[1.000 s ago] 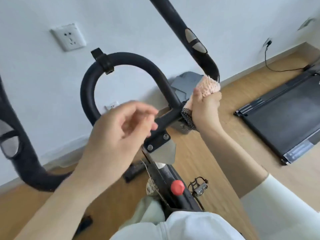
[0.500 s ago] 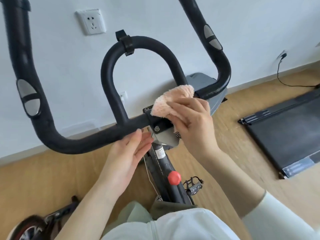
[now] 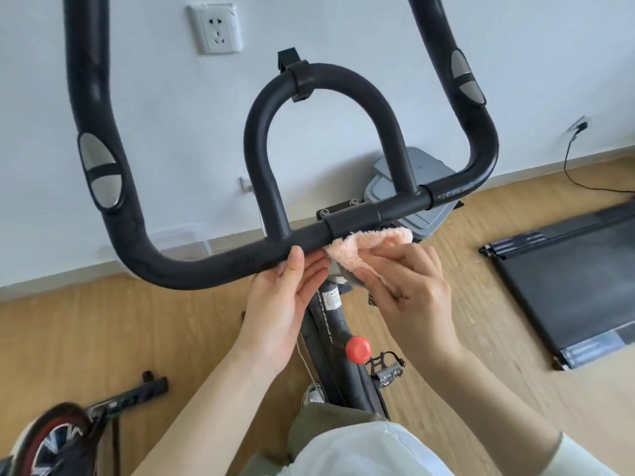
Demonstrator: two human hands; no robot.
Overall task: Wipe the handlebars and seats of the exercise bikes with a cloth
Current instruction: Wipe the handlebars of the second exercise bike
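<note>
The black padded handlebar [image 3: 213, 266] of an exercise bike fills the view, with a loop in the middle and two side arms rising up. A fluffy pink cloth [image 3: 357, 249] lies bunched against the underside of the crossbar at its centre clamp. My right hand [image 3: 409, 286] pinches the cloth from below. My left hand [image 3: 285, 297] is just left of it, fingers straight, fingertips touching the crossbar and the cloth's left edge. No seat is in view.
The bike's frame post with a red knob [image 3: 358, 349] and a pedal [image 3: 388, 369] runs down between my arms. A treadmill [image 3: 567, 286] lies on the wood floor at right. Another bike's wheel [image 3: 51, 441] is at bottom left. A white wall with a socket [image 3: 216, 29] is close behind.
My right hand brought the cloth from the right arm of the handlebar down to the centre of the crossbar, now under it. My left hand came up beside it to the bar.
</note>
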